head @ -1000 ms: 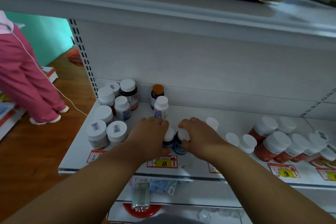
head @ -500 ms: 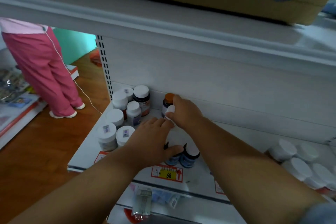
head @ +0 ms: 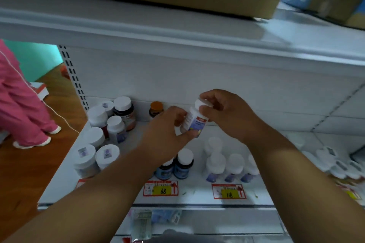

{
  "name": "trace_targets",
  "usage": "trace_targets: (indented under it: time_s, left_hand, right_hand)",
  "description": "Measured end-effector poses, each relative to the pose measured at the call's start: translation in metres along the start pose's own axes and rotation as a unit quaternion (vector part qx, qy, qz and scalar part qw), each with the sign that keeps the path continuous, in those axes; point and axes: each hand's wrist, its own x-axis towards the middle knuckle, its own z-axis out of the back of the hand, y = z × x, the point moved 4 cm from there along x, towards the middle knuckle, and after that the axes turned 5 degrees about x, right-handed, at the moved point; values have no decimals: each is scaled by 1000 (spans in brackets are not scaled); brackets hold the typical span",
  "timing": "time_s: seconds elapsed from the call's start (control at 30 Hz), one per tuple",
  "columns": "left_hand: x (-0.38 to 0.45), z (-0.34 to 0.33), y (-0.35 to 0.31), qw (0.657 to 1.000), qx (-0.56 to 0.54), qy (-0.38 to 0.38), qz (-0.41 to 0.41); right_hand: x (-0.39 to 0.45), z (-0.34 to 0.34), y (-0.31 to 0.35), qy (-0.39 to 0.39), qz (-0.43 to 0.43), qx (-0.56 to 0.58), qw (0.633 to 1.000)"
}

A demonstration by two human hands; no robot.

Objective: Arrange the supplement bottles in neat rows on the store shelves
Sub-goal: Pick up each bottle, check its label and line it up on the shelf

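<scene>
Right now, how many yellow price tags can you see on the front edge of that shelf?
2 clearly: the tag marked 68 below the two dark blue bottles, and the tag marked 118 to its right. Partly hidden tags sit at the far left and right edges.

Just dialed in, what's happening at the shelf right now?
A person is tidying supplement bottles. Both hands hold one white bottle above the shelf: the left hand grips its body, the right hand pinches its cap. Two dark blue bottles stand below by the 68 price tag.
</scene>
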Motion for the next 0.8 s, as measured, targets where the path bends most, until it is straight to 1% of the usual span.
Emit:
trace_targets:
  time_s: [0.07, 0.13, 0.2, 0.27, 0.37, 0.47, 0.57, 0.67, 0.8]
  left_hand:
    - [2, -18, -13, 1000, -1, 17, -9]
    - [2, -36, -25, 999, 17, 25, -22]
    - [2, -54, -35, 996, 57, 37, -55]
    - [-1, -73, -46, 987, 111, 72, -93]
    - [-6, -104, -54, 971, 181, 116, -108]
    - [-15, -133, -55, 945, 276, 155, -83]
    - [-19, -148, -57, 930, 323, 170, -54]
    - [-20, -149, -58, 931, 321, 165, -48]
    - [-22, -149, -58, 929, 326, 169, -46]
  right_hand:
    - [-13, 19, -11, -11, -11, -39, 999]
    - [-26, 36, -25, -52, -18, -79, 995]
    - [-34, 48, -43, -89, -24, -116, 989]
    - [-39, 52, -62, -92, -41, -154, 983]
    - [-42, 44, -89, -52, -65, -180, 980]
    - [-43, 27, -113, 35, -81, -194, 977]
    - [-41, 12, -125, 118, -67, -202, 970]
    - [-39, 10, -129, 142, -52, -184, 971]
    - [-37, 13, -132, 154, -24, -204, 967]
